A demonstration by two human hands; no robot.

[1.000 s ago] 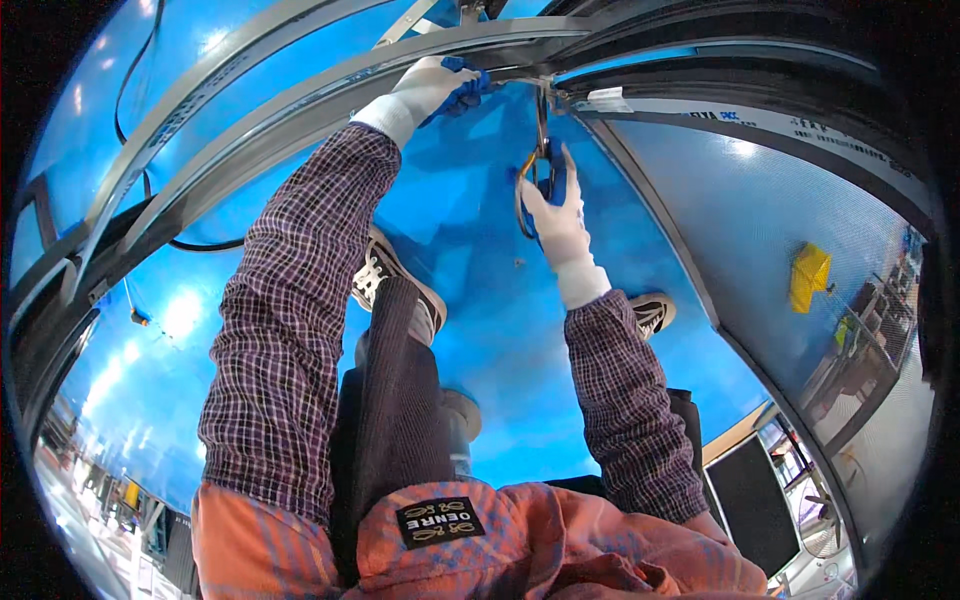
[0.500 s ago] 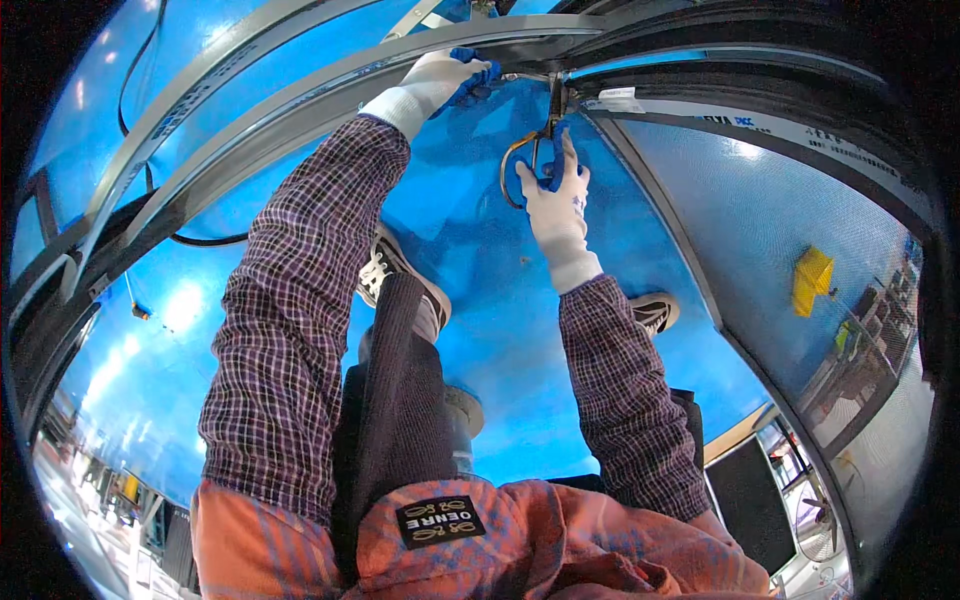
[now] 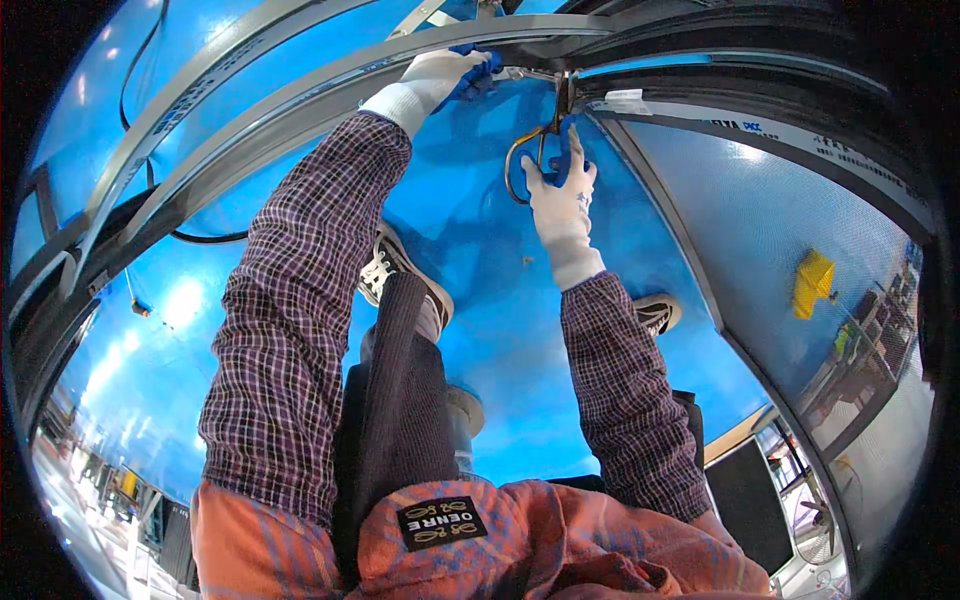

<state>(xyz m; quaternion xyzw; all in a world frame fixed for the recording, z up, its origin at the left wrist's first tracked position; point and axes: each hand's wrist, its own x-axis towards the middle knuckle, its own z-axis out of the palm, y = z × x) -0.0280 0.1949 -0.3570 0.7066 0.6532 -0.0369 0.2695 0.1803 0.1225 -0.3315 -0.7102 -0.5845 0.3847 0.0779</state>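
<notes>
My right hand [image 3: 562, 208], in a white glove with blue on the fingers, is closed on a pair of scissors [image 3: 515, 165] with large brownish loop handles. The blades point away from me and reach the corner of a grey metal frame [image 3: 440, 42]. My left hand [image 3: 436, 82], gloved alike, rests at the frame's inner edge to the left of the blades. Its fingers are curled; what they pinch is hidden. A thin pale strip [image 3: 528, 74] runs between the left fingers and the scissors.
Below lies a blue surface [image 3: 490, 300] with my shoes [image 3: 400, 270] at it. On the right stands a framed mesh panel [image 3: 760, 210], with a yellow object [image 3: 813, 283] seen through it. More dark frame bars [image 3: 740, 85] stack at the far right. A black cable [image 3: 205, 239] hangs left.
My right hand and the scissors have shifted slightly to the right at the frame corner. The left hand stays almost where it was, still closed.
</notes>
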